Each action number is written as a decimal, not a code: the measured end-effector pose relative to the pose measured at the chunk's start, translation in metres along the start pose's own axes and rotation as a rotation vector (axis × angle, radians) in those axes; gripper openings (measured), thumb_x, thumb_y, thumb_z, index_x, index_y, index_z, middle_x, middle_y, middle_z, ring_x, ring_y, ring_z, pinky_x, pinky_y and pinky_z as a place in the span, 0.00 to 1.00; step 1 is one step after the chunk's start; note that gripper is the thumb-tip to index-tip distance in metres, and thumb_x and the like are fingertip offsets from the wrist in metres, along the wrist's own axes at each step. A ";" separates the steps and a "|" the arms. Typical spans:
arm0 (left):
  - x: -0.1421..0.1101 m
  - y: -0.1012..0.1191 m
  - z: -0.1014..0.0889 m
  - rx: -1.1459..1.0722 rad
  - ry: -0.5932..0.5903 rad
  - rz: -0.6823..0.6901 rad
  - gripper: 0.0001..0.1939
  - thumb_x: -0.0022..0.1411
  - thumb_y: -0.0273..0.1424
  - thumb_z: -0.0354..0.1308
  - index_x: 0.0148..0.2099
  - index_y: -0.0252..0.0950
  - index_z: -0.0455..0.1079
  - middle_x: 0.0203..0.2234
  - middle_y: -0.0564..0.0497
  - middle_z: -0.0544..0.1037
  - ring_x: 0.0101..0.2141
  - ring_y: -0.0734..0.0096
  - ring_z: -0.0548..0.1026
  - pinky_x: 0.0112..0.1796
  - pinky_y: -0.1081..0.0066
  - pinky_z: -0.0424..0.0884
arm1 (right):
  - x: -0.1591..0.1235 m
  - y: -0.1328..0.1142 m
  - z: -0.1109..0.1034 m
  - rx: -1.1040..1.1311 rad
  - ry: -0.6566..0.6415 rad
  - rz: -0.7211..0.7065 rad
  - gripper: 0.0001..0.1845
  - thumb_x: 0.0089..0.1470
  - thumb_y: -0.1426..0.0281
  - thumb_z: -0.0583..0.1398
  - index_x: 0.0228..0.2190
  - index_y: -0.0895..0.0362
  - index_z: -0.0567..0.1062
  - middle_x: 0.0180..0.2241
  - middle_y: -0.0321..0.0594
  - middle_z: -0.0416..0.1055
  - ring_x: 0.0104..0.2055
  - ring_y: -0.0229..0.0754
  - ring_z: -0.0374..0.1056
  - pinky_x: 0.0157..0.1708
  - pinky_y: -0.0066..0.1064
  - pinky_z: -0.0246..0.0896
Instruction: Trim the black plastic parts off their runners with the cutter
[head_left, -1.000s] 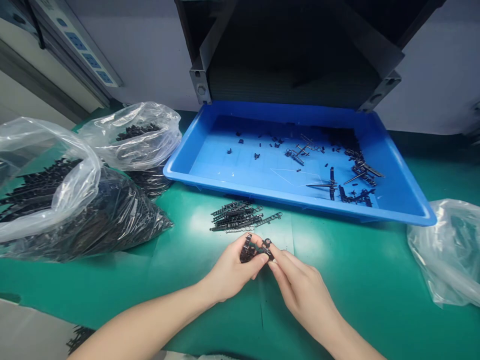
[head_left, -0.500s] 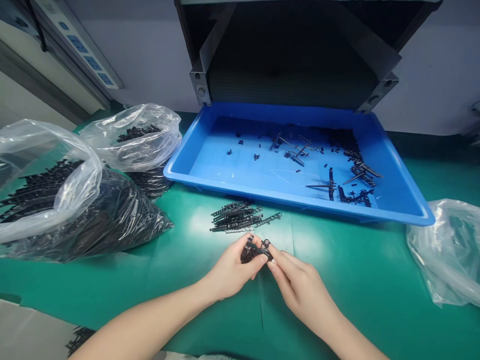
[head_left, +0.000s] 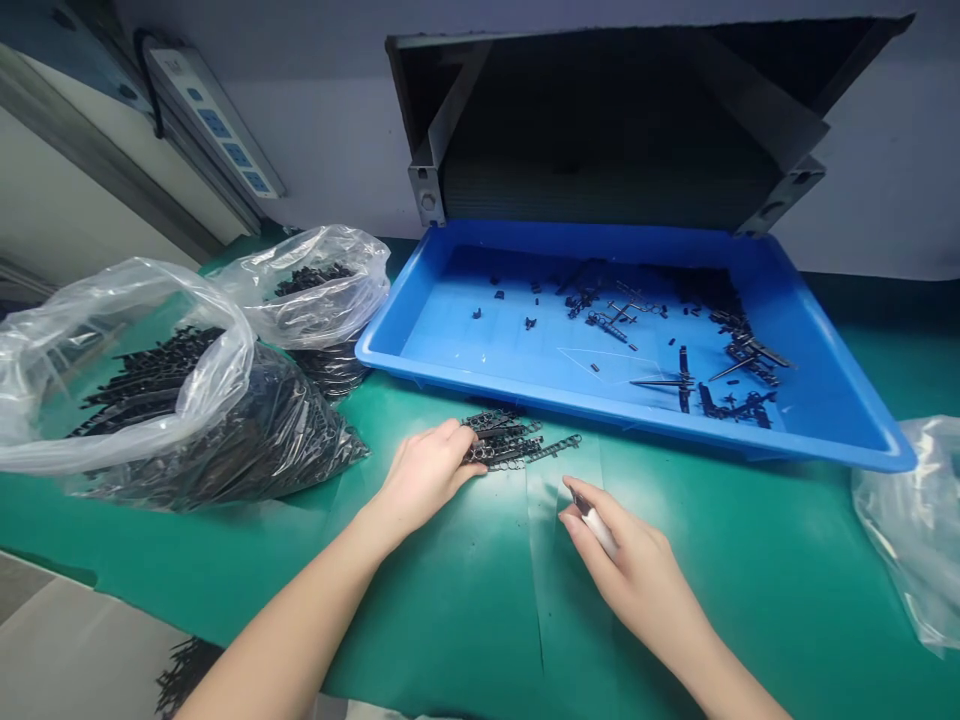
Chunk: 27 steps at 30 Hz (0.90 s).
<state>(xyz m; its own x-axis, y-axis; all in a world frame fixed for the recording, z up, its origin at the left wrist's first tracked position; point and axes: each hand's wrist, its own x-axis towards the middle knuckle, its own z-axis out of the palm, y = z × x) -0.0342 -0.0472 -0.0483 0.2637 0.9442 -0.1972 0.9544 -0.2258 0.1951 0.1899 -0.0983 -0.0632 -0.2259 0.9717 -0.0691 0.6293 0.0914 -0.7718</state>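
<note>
A small pile of black plastic strips (head_left: 517, 440), lattice-like with rings along them, lies on the green mat in front of the tray. At its left end, my left hand (head_left: 427, 475) is closed, its thumb and fingers around the ends of some strips. The fingertips are partly hidden by the pile. My right hand (head_left: 626, 555) is apart from the pile, nearer to me on the right. Its fingers are closed round a small tool with a white handle (head_left: 600, 533); the dark tip is mostly covered by the fingers.
Beyond the pile stands a blue tray (head_left: 480, 375) with scattered black plastic bits and frames. To the left are two clear plastic bags (head_left: 225, 440) of black parts. Another clear bag (head_left: 911, 530) lies at right. A dark chute (head_left: 600, 150) on metal brackets overhangs the tray.
My hands have parted. The left went from a black part held before me to the pile; the right drew off to the right with the white-handled tool. The camera view has shifted slightly.
</note>
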 end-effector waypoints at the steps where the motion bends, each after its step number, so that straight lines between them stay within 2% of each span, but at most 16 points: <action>1: -0.001 0.000 -0.001 0.004 -0.020 -0.004 0.06 0.58 0.27 0.54 0.40 0.35 0.64 0.35 0.47 0.71 0.35 0.60 0.72 0.30 0.69 0.65 | 0.000 0.000 0.000 0.006 -0.007 0.013 0.16 0.55 0.63 0.51 0.43 0.55 0.69 0.33 0.38 0.75 0.31 0.40 0.71 0.31 0.27 0.68; 4: -0.006 0.005 -0.002 -0.163 0.000 0.021 0.05 0.58 0.24 0.53 0.39 0.35 0.65 0.35 0.49 0.71 0.35 0.64 0.71 0.33 0.71 0.64 | 0.001 -0.004 -0.002 0.047 -0.017 0.036 0.16 0.55 0.63 0.51 0.41 0.56 0.71 0.30 0.38 0.74 0.28 0.39 0.70 0.28 0.26 0.67; 6: -0.011 0.012 -0.003 -0.365 0.015 0.091 0.02 0.58 0.27 0.54 0.36 0.36 0.66 0.32 0.51 0.71 0.34 0.67 0.70 0.33 0.73 0.63 | 0.001 -0.008 -0.003 0.101 -0.021 0.038 0.16 0.53 0.63 0.52 0.40 0.55 0.72 0.28 0.37 0.74 0.27 0.38 0.69 0.28 0.27 0.66; 8: -0.016 0.022 -0.002 -0.551 -0.025 0.139 0.04 0.57 0.31 0.56 0.32 0.36 0.67 0.28 0.52 0.70 0.31 0.68 0.69 0.31 0.74 0.62 | 0.001 -0.013 -0.004 0.188 -0.042 0.047 0.15 0.52 0.62 0.53 0.38 0.55 0.73 0.26 0.36 0.73 0.25 0.37 0.68 0.28 0.26 0.65; 10: -0.021 0.032 0.001 -0.737 -0.132 0.128 0.07 0.54 0.33 0.58 0.29 0.35 0.66 0.24 0.53 0.68 0.28 0.70 0.67 0.28 0.75 0.60 | 0.001 -0.017 -0.005 0.297 -0.085 0.070 0.12 0.50 0.64 0.55 0.36 0.54 0.73 0.26 0.34 0.72 0.25 0.36 0.67 0.28 0.25 0.64; 13: -0.025 0.044 0.007 -1.101 -0.372 0.050 0.10 0.53 0.36 0.57 0.27 0.34 0.64 0.20 0.55 0.65 0.23 0.75 0.62 0.24 0.76 0.57 | 0.001 -0.020 -0.007 0.481 -0.183 0.119 0.09 0.50 0.66 0.55 0.31 0.55 0.73 0.26 0.34 0.71 0.26 0.35 0.66 0.27 0.23 0.61; 16: -0.025 0.048 0.014 -1.377 -0.503 0.010 0.15 0.54 0.41 0.55 0.28 0.33 0.64 0.15 0.59 0.57 0.18 0.79 0.54 0.21 0.77 0.52 | 0.000 -0.017 -0.008 0.609 -0.265 0.189 0.08 0.50 0.65 0.55 0.28 0.57 0.71 0.22 0.34 0.68 0.17 0.30 0.58 0.17 0.22 0.53; 18: -0.025 0.049 0.019 -1.423 -0.467 -0.004 0.17 0.56 0.43 0.53 0.30 0.32 0.64 0.15 0.59 0.56 0.18 0.80 0.53 0.20 0.77 0.51 | 0.001 -0.013 -0.007 0.628 -0.261 0.238 0.09 0.49 0.64 0.56 0.26 0.58 0.69 0.20 0.32 0.66 0.14 0.28 0.50 0.13 0.21 0.44; 21: -0.026 0.051 0.024 -1.360 -0.355 0.009 0.15 0.57 0.41 0.53 0.33 0.32 0.67 0.22 0.53 0.67 0.24 0.76 0.63 0.27 0.76 0.61 | 0.002 -0.010 -0.005 0.642 -0.202 0.292 0.12 0.49 0.62 0.56 0.23 0.58 0.65 0.17 0.31 0.63 0.13 0.27 0.47 0.12 0.21 0.40; 23: -0.027 0.054 0.026 -1.372 -0.357 0.017 0.14 0.58 0.39 0.53 0.37 0.32 0.68 0.29 0.49 0.71 0.30 0.72 0.69 0.33 0.74 0.65 | 0.003 -0.010 -0.003 0.646 -0.163 0.317 0.14 0.48 0.60 0.56 0.21 0.57 0.63 0.15 0.30 0.62 0.13 0.28 0.47 0.12 0.21 0.40; 25: -0.029 0.059 0.026 -1.480 -0.423 -0.024 0.13 0.56 0.38 0.54 0.38 0.33 0.66 0.30 0.48 0.73 0.27 0.71 0.71 0.28 0.73 0.68 | 0.004 -0.011 -0.002 0.620 -0.126 0.338 0.14 0.48 0.60 0.56 0.21 0.57 0.62 0.15 0.30 0.62 0.13 0.28 0.47 0.13 0.21 0.41; 27: -0.031 0.063 0.024 -1.577 -0.487 -0.093 0.15 0.53 0.37 0.56 0.39 0.33 0.63 0.24 0.51 0.72 0.18 0.75 0.69 0.18 0.76 0.64 | 0.004 -0.010 -0.002 0.568 -0.098 0.328 0.14 0.50 0.60 0.55 0.21 0.57 0.63 0.17 0.32 0.65 0.14 0.28 0.49 0.14 0.22 0.44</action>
<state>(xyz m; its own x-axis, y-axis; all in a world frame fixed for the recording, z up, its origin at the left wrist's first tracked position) 0.0212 -0.0965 -0.0532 0.5243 0.7119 -0.4672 -0.0245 0.5611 0.8274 0.1841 -0.0954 -0.0544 -0.1732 0.9028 -0.3936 0.1933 -0.3607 -0.9124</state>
